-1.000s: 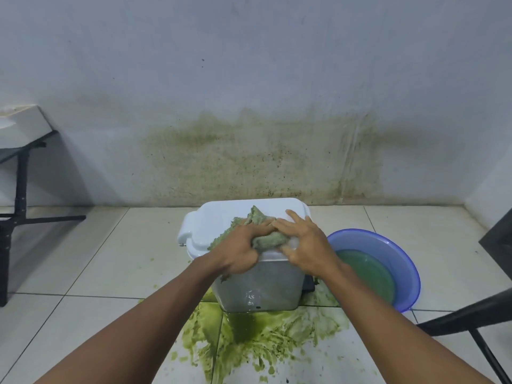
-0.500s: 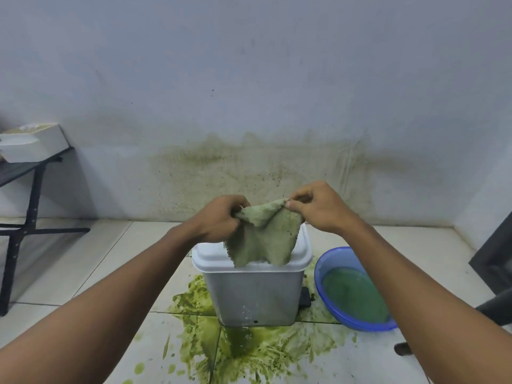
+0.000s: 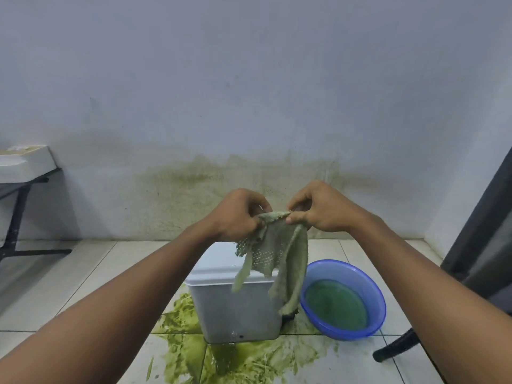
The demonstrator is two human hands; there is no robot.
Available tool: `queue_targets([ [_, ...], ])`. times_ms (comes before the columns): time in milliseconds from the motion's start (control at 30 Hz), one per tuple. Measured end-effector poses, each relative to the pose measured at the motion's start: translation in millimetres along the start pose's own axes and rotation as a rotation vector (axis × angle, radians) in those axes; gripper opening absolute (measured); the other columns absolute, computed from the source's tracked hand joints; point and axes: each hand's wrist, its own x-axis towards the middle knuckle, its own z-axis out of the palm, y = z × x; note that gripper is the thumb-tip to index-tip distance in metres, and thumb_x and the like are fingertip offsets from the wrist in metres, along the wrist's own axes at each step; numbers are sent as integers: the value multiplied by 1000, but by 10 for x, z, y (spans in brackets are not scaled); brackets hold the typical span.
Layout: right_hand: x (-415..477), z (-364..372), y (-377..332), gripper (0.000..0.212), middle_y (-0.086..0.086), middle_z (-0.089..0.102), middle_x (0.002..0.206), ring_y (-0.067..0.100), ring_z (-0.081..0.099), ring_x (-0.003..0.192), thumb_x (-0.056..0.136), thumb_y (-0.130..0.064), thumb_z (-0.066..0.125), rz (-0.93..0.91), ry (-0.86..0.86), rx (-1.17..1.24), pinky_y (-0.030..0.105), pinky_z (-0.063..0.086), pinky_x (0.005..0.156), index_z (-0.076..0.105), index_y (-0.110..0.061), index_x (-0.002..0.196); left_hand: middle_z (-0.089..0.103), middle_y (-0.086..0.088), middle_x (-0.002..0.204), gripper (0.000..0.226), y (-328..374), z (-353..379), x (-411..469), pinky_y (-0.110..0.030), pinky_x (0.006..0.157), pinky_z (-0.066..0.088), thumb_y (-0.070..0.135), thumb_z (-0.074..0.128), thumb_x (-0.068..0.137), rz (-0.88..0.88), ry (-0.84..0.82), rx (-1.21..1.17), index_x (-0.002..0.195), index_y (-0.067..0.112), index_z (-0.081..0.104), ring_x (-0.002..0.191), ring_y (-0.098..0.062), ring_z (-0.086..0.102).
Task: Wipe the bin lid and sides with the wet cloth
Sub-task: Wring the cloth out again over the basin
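Note:
A white plastic bin [image 3: 235, 309] with its lid [image 3: 213, 266] closed stands on the tiled floor in front of me. Above it hangs a green-stained wet cloth [image 3: 279, 259], held up by its top edge. My left hand [image 3: 239, 216] pinches the cloth's left corner and my right hand [image 3: 318, 209] pinches the right one, both fists close together above the lid. The cloth droops in folds over the bin's right side and hides part of the lid.
Green slime [image 3: 238, 358] is spread on the floor around the bin's base. A blue basin [image 3: 372, 289] of green water sits right of the bin. The wall [image 3: 207, 189] behind is stained. A black-legged table [image 3: 19, 195] stands left, a dark chair [image 3: 476, 245] right.
Both hands lifted the cloth off the lid and now hold it up by its top edge, hanging longer and more folded. My view shifted slightly.

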Motion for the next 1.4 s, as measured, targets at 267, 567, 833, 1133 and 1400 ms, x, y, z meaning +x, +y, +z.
queue_targets([
  [267, -142, 165, 266, 25, 0, 69, 66, 7, 63, 53, 71, 7, 74, 157, 92, -2, 25, 56, 58, 72, -17, 77, 78, 4, 85, 22, 105, -43, 79, -27, 71, 60, -3, 65, 85, 19, 70, 11, 92, 12, 79, 79, -7, 73],
  [567, -145, 359, 369, 6, 13, 72, 66, 26, 70, 61, 81, -3, 81, 338, 274, 387, 39, 63, 66, 76, -3, 78, 78, -2, 93, 22, -107, -158, 149, -34, 83, 60, 2, 65, 88, -51, 76, 101, 100, 13, 79, 87, -13, 72],
  [833, 18, 359, -144, 22, 21, 71, 76, 36, 74, 65, 83, 12, 67, 474, 297, 840, 38, 62, 59, 69, -1, 100, 74, 5, 79, 20, 164, 476, -220, -26, 62, 55, 9, 73, 71, -171, -65, -394, 89, 19, 75, 69, -13, 65],
  [1133, -99, -68, 218, 10, 17, 71, 60, 29, 73, 57, 73, 5, 68, 471, 320, 83, 43, 64, 63, 76, 2, 69, 72, -15, 78, 22, 23, 655, 186, -43, 66, 56, 24, 87, 70, -116, -123, 27, 80, 10, 73, 73, -31, 68],
  [1400, -534, -132, 847, 40, 17, 72, 61, 29, 75, 61, 54, -19, 98, 679, 137, 13, 38, 64, 65, 74, 7, 72, 70, 6, 69, 28, -67, 1334, 367, -25, 60, 51, -2, 61, 72, 16, -382, 118, 76, 23, 74, 64, -9, 61],
])
